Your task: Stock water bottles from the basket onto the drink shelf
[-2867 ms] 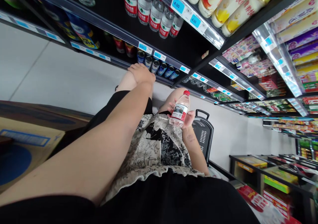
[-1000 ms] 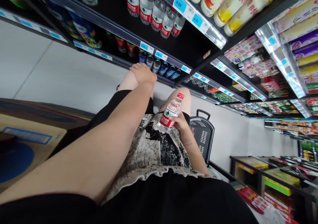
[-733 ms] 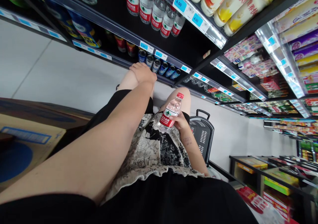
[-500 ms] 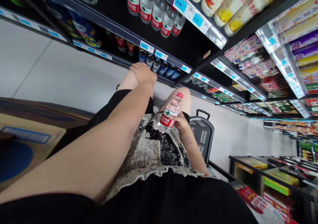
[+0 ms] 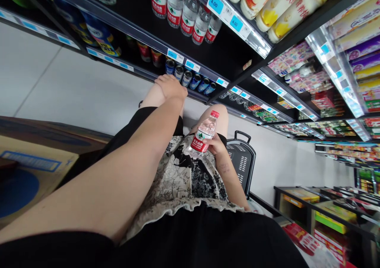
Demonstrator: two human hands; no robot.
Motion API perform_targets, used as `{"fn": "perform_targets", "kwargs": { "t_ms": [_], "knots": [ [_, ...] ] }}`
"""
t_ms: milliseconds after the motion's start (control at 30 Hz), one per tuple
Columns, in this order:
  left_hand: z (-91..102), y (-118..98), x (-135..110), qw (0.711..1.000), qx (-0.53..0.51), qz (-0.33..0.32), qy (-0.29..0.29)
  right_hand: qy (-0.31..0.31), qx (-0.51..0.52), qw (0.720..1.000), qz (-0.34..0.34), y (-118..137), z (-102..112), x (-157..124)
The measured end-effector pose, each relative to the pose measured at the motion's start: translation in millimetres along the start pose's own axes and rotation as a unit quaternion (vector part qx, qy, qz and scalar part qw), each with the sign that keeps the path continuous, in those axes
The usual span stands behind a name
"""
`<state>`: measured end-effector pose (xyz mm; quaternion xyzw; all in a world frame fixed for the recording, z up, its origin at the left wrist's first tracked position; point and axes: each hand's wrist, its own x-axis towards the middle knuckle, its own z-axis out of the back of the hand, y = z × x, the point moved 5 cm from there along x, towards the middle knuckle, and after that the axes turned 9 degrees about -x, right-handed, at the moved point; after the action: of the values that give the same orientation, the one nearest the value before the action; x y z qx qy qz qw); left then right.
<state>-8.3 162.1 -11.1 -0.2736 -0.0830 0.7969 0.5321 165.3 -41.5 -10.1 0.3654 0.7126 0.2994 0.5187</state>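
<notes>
My right hand [image 5: 215, 146] is closed round a small clear water bottle [image 5: 204, 131] with a red cap and a red label. The bottle is tilted, cap up, over my patterned top near my right knee. My left arm stretches forward and my left hand [image 5: 170, 87] lies draped over my left knee, fingers loose, holding nothing. It rests just in front of a low shelf of blue cans [image 5: 190, 80].
Black shelves rise ahead: water bottles with red labels [image 5: 181, 10], yellow and white drink bottles [image 5: 282, 10], blue price tags [image 5: 214, 2], snack packs at right. A black shopping basket [image 5: 242, 157] stands beside my right forearm. A cardboard box [image 5: 26, 169] sits at left.
Since the oldest frame my right hand has shifted the bottle slightly left and turned it, so the red side of the label shows. Over the last second nothing has moved.
</notes>
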Motion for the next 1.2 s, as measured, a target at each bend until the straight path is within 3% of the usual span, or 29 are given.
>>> {"fn": "perform_targets", "kwargs": {
  "t_ms": [233, 500, 800, 1000, 1100, 1200],
  "knots": [
    [-2.3, -1, 4, 0.999, 0.036, 0.0, -0.017, -0.033, 0.068, 0.997, -0.011, -8, 8, 5],
    [-0.4, 7, 3, 0.999, 0.032, 0.001, -0.019, -0.011, 0.031, 0.999, 0.026, 2, 1, 1],
    [12.2, 46, 23, 0.998, 0.002, 0.048, -0.027, 0.022, 0.017, 0.999, 0.015, 6, -3, 10],
    [27.0, 77, 47, 0.994, -0.01, 0.102, -0.039, 0.048, 0.018, 0.998, 0.021, 8, -19, 21],
    [32.3, 94, 58, 0.991, -0.019, 0.12, -0.046, 0.015, -0.007, 0.999, 0.047, 16, -20, 21],
    [38.2, 109, 65, 0.99, -0.024, 0.134, -0.047, -0.04, -0.1, 0.99, 0.089, 34, -11, 29]
  ]
}}
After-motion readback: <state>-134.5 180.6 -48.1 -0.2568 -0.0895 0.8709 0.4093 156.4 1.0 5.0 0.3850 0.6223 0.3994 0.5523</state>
